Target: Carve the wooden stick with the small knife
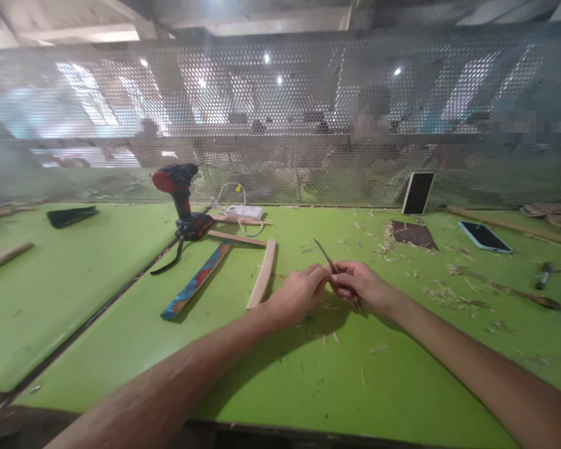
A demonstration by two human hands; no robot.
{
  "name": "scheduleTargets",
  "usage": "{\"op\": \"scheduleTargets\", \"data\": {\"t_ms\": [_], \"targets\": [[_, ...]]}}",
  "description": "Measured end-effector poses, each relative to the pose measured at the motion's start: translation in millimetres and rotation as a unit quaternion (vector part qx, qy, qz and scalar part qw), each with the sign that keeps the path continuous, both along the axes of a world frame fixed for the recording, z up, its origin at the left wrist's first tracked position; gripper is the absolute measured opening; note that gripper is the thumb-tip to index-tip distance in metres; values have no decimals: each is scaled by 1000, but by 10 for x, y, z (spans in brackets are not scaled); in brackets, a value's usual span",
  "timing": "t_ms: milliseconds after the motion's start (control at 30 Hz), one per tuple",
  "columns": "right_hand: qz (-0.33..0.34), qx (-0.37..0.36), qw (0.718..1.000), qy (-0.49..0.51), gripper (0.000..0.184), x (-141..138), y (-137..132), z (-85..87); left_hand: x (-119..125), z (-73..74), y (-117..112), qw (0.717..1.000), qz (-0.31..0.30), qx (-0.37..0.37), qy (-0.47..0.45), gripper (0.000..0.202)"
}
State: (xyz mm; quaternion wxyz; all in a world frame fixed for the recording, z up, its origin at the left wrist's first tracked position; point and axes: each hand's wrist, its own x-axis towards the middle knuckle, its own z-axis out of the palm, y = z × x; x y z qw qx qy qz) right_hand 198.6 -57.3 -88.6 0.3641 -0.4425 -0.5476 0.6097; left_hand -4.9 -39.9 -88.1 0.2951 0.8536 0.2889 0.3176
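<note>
My right hand (365, 288) is closed around a thin, dark, pointed strip (324, 252), probably a carving blade, whose tip slants up and to the left. Its other end shows below my fingers. Against it, my left hand (294, 295) is closed in a pinch, fingertips meeting those of the right; what lies in the pinch is hidden. Just left of my left hand lies a pale curved wooden piece (263, 274). Beyond that rests a flat strip with blue and red paint (194, 285). Wood shavings (328, 305) are scattered beneath my hands.
A cordless drill (182, 202) stands on the green table (308, 380), near a white charger (245, 212). On the right are a propped phone (418, 193), a flat phone (485, 237), brown sandpaper-like sheet (414, 235) and wooden spoon (537, 300). A perforated screen (299, 168) closes the back.
</note>
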Motion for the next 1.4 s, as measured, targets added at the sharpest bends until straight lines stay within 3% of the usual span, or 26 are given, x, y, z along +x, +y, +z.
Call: {"op": "scheduleTargets", "data": {"t_ms": [267, 633, 767, 900, 1000, 1067, 1200, 1300, 1400], "targets": [[3, -42, 998, 52, 39, -9, 14, -8, 23, -3, -6, 999, -6, -28, -32, 19], [-8, -84, 992, 94, 20, -46, -36, 21, 12, -35, 6, 989, -23, 124, 76, 32], [-17, -89, 989, 116, 24, -77, -44, 27, 9, -7, 20, 982, -27, 163, 89, 28], [-57, -72, 991, 92, 31, -136, -64, 54, 11, 18, 40, 980, 6, 170, 104, 25], [-109, -7, 994, 2, 40, -193, -100, 68, 37, -7, 49, 988, 43, 124, 80, 18], [-143, 85, 983, -80, 45, -227, -132, 68, 60, -29, 40, 994, 74, 66, 43, 16], [-160, 294, 920, -203, 41, -262, -182, 58, 76, -45, -13, 987, 105, -105, -54, 20], [-143, 371, 883, -250, 31, -252, -183, 43, 62, -46, -46, 972, 93, -195, -95, 24], [-119, 420, 854, -283, 21, -226, -166, 14, 52, -65, -46, 968, 80, -214, -104, 23]]}}
